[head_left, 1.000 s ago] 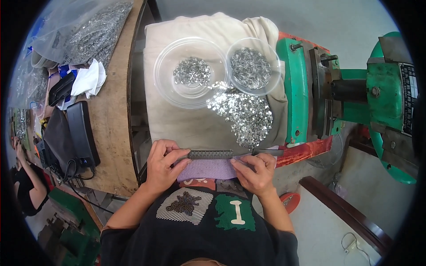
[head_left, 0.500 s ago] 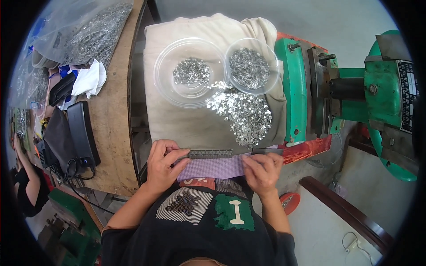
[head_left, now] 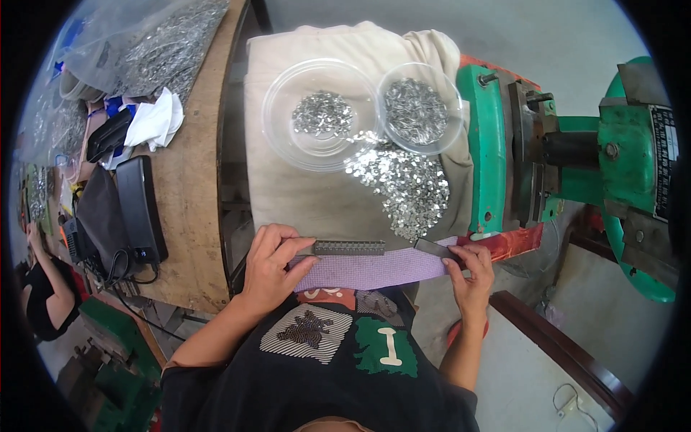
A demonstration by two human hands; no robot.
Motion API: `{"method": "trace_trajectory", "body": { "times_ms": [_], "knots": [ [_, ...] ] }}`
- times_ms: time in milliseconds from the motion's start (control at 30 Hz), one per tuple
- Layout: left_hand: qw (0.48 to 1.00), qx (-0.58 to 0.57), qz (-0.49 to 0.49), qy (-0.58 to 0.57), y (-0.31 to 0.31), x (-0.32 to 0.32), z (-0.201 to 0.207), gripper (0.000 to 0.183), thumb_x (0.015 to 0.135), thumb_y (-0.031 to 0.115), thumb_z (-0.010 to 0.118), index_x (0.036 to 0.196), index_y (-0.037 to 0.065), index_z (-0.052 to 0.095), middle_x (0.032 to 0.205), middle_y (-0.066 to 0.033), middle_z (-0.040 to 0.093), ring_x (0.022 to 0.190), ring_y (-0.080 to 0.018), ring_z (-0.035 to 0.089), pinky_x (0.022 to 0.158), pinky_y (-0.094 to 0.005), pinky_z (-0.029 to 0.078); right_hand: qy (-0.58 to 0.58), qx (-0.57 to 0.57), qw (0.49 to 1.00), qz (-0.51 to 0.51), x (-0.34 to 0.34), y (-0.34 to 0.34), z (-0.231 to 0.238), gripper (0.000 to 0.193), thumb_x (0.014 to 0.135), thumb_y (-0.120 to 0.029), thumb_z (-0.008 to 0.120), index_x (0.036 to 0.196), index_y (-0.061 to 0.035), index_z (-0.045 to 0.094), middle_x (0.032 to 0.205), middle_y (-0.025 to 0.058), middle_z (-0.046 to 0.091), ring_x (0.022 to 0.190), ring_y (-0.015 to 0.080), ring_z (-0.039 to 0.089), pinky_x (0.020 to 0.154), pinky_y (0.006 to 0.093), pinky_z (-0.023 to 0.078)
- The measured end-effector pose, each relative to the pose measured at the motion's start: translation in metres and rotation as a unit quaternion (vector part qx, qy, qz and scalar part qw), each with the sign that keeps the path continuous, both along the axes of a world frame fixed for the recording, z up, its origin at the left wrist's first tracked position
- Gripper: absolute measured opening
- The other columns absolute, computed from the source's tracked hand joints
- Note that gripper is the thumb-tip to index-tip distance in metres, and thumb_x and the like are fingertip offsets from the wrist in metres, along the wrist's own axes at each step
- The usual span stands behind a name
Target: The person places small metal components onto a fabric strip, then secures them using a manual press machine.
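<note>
Beige cloth (head_left: 284,201) is covering the work surface. The left hand (head_left: 273,263) is pinching a slotted bar (head_left: 350,248) by its left end beside purple fabric (head_left: 367,273); the right hand (head_left: 471,273) is pinching a dark strip (head_left: 432,248); silvery pieces (head_left: 410,191) are lying beyond.

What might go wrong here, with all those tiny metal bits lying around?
The pile of loose metal pieces lies uncontained on the beige cloth, so a bump might scatter some.

The flat dark bar in the right hand has its free end close to the pile's lower tip, so a careless swing might sweep pieces away.

The left hand is at only one end of the slotted dark strip, so the strip might twist if nudged.
</note>
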State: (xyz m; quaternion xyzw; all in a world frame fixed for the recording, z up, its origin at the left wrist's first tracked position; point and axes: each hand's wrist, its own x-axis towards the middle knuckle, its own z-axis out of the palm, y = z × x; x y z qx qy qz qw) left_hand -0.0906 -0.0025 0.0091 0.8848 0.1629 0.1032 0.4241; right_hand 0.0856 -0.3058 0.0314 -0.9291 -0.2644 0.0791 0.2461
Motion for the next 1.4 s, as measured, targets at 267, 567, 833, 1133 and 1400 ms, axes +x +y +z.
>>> {"method": "trace_trajectory", "body": {
  "times_ms": [267, 567, 833, 1133, 1400],
  "knots": [
    [0.985, -0.151, 0.046, 0.069, 0.002, -0.003, 0.013, 0.013, 0.088, 0.006, 0.069, 0.098, 0.001, 0.063, 0.097, -0.0124, 0.057, 0.083, -0.0255, 0.06, 0.07, -0.0328, 0.048, 0.061, 0.079, 0.995, 0.004, -0.017, 0.032, 0.024, 0.029, 0.074, -0.002, 0.082, 0.101, -0.0017, 0.072, 0.095, 0.0119, 0.064, 0.086, 0.0248, 0.065, 0.074, 0.0335, 0.053],
    [0.99, -0.089, 0.021, 0.11, 0.006, 0.011, 0.023, 0.015, 0.093, 0.013, 0.063, 0.092, 0.001, 0.056, 0.094, -0.0143, 0.055, 0.082, -0.0365, 0.061, 0.071, -0.0437, 0.048, 0.04, 0.111, 0.972, 0.202, -0.024, 0.106, 0.008, 0.028, 0.077, -0.006, 0.078, 0.104, -0.0038, 0.071, 0.097, 0.0099, 0.062, 0.088, 0.0287, 0.062, 0.074, 0.0383, 0.053],
    [0.988, -0.069, 0.002, 0.139, 0.0, 0.017, 0.026, 0.017, 0.089, 0.015, 0.068, 0.087, 0.001, 0.058, 0.095, -0.0128, 0.054, 0.082, -0.0359, 0.061, 0.07, -0.0449, 0.049, 0.056, 0.102, 0.968, 0.222, -0.024, 0.116, 0.007, 0.029, 0.077, -0.006, 0.078, 0.105, -0.0033, 0.07, 0.097, 0.0098, 0.061, 0.089, 0.0292, 0.061, 0.075, 0.0391, 0.052],
    [0.988, -0.07, -0.01, 0.14, -0.001, 0.017, 0.025, 0.017, 0.085, 0.012, 0.07, 0.087, 0.001, 0.059, 0.094, -0.0118, 0.054, 0.082, -0.0348, 0.062, 0.07, -0.044, 0.049, 0.06, 0.109, 0.978, 0.166, -0.025, 0.105, 0.008, 0.032, 0.074, -0.007, 0.082, 0.104, -0.0031, 0.073, 0.093, 0.0101, 0.062, 0.084, 0.0271, 0.062, 0.072, 0.0362, 0.051],
    [0.985, -0.097, 0.001, 0.143, -0.001, 0.016, 0.026, 0.018, 0.083, 0.013, 0.073, 0.093, 0.001, 0.063, 0.099, -0.0112, 0.056, 0.085, -0.0338, 0.063, 0.073, -0.0436, 0.05, 0.051, 0.102, 0.988, 0.099, -0.033, 0.094, 0.0, 0.031, 0.072, -0.009, 0.084, 0.102, -0.0035, 0.076, 0.09, 0.0085, 0.065, 0.082, 0.0262, 0.064, 0.07, 0.0349, 0.052]
  ]
}}
